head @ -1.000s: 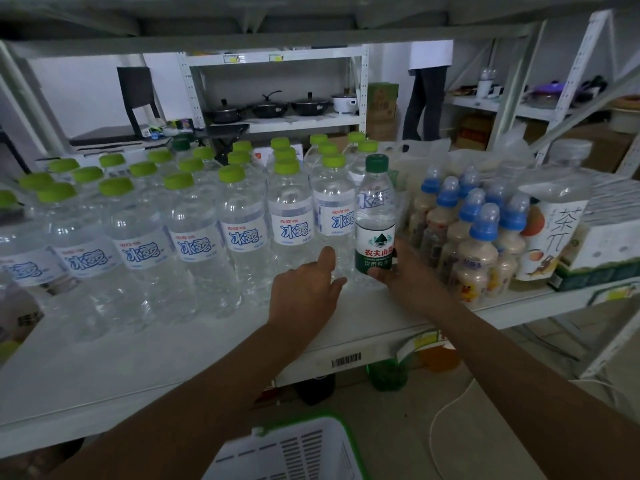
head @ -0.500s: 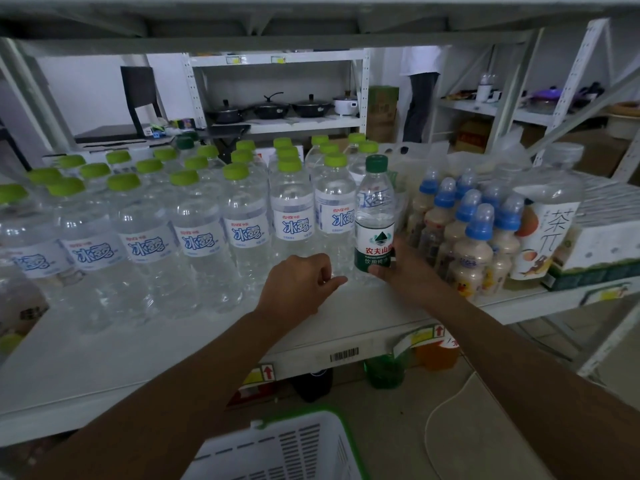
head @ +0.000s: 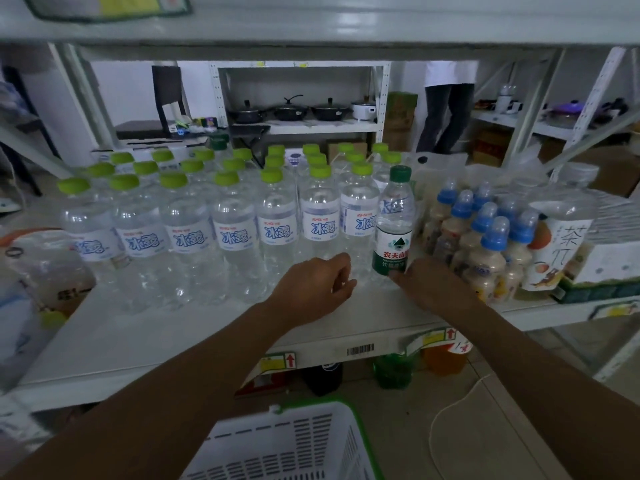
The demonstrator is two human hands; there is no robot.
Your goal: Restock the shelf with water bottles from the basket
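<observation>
One view, head camera. Right hand (head: 424, 282) grips the base of the dark-green-capped bottle (head: 394, 223), standing it upright on the shelf (head: 221, 327) at the right end of the front row, likely to steady it. Left hand (head: 317, 284), loosely curled and holding nothing, rests just left of that bottle. Basket (head: 287, 445) sits below it, contents hidden.

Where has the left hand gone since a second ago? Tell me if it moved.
Yes. The left hand has pulled back slightly toward the shelf's front edge and curled its fingers, away from the dark-capped bottle, which stayed put.
</observation>
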